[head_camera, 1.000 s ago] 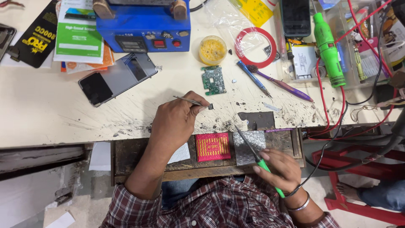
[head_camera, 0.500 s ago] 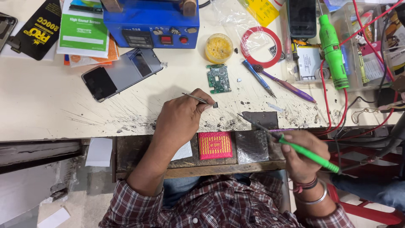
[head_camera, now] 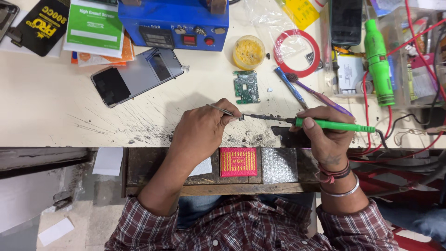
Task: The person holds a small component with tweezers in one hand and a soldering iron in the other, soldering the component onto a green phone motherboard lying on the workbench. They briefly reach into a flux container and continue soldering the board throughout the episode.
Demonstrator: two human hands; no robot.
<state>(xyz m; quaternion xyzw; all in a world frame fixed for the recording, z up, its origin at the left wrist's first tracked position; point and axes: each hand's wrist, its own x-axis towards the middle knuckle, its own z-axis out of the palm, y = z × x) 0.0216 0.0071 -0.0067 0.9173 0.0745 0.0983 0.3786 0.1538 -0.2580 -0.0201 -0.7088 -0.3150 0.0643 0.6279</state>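
Lower frame: a plaid-sleeved person is seen bent over a scarred workbench (head_camera: 55,116), with a red-and-gold pad (head_camera: 238,161) and a bubble-wrap piece (head_camera: 279,164) lying in the open drawer (head_camera: 153,172) below the bench edge. At centre, tweezers (head_camera: 222,110) are pinched shut in the left hand (head_camera: 202,132); a tiny dark component (head_camera: 242,119) is pinned at their tips, on the bench just below the circuit board (head_camera: 246,86). The right hand (head_camera: 325,135) is closed around a green-handled soldering iron (head_camera: 325,124), whose tip is brought against the component from the right. Soldering of the small part is judged to be in hand; a steady tip and a firm tweezer hold are called for next, as the part is very small. Whether solder has flowed can't be told.

Further up: a blue pen-like tool (head_camera: 289,87) and a purple brush (head_camera: 318,95) lie just right of the board; a phone w/ back removed (head_camera: 137,76) lies at upper left. Beyond: yellow flux tin (head_camera: 248,52), red tape roll (head_camera: 296,47), blue heating station (head_camera: 174,21), green cylindrical tool (head_camera: 378,60). Red cables (head_camera: 409,116) at right run near the iron's lead and could snag.
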